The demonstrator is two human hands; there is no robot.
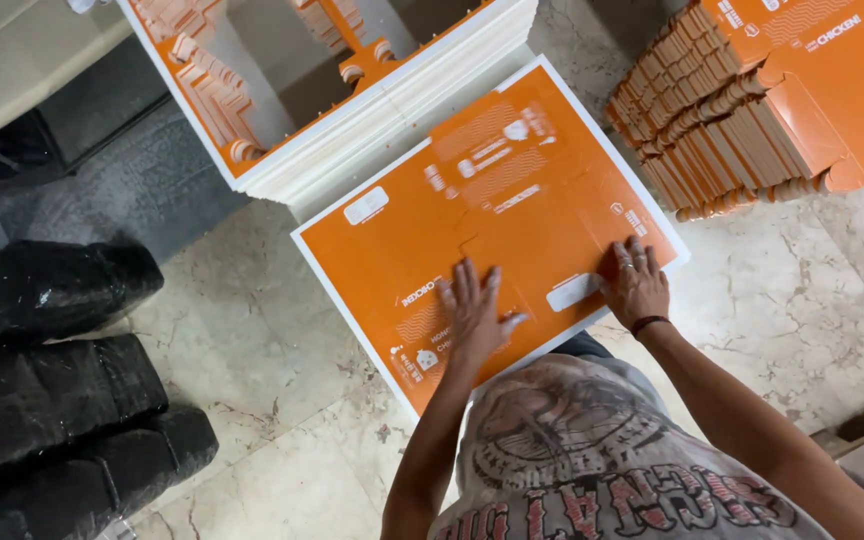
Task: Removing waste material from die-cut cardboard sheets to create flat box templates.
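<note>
Flat and spread, both hands press down on the orange printed sheet [482, 215], a die-cut carton blank that tops a low stack of white-edged sheets lying on the marble floor [252, 400]. The left hand [474, 312] rests near the stack's near edge, fingers fanned and palm down; the right hand [635, 283], with a dark band at the wrist, sits close to the sheet's right corner, partly over a small white label patch. Neither pinches anything; the open palms look set to pin the top sheet flat and square on the pile beneath it.

Just beyond, touching the stack's far edge, stands a taller pile of punched sheets [352, 80] with their cut-outs showing, orange side up. To the right, well apart, a bundle of folded orange blanks [752, 100] leans fanned on edge. At the left lie black wrapped bundles [52, 380] on the floor.
</note>
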